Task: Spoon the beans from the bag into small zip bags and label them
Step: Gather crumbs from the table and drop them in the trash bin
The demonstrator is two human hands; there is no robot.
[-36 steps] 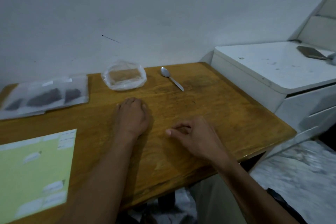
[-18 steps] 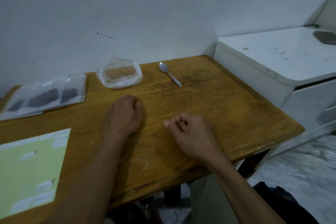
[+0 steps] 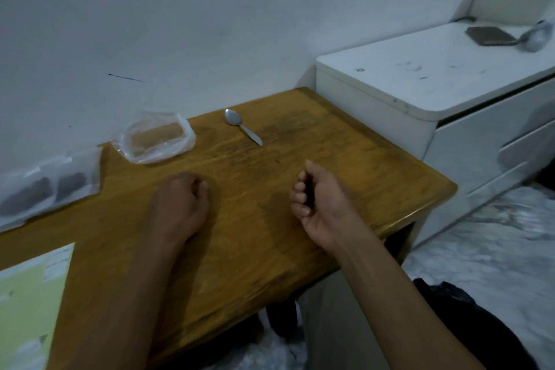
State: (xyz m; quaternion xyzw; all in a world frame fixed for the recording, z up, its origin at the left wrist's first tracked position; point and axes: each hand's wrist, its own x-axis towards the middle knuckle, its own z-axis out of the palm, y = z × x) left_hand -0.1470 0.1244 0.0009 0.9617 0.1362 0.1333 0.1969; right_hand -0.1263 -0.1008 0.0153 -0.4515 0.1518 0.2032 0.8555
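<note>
Clear plastic zip bags (image 3: pixel 45 189), flat and already holding dark contents, are seen left of the crumpled clear plastic bag of brown beans (image 3: pixel 154 138); below them lies a pale green label sheet (image 3: pixel 30 303). The bean bag is judged light, limp and slippery, best pinched at its loose open rim. Nearer than the bag, the left hand (image 3: pixel 180 204) is rested knuckles-up on the brown wooden table (image 3: pixel 345 165), fingers curled, nothing held. Right of the bag, a stiff silver metal spoon (image 3: pixel 241 126) is best taken by its handle. Further right, the right hand (image 3: pixel 321 198) is turned palm-up, fingers loosely curled, empty.
</note>
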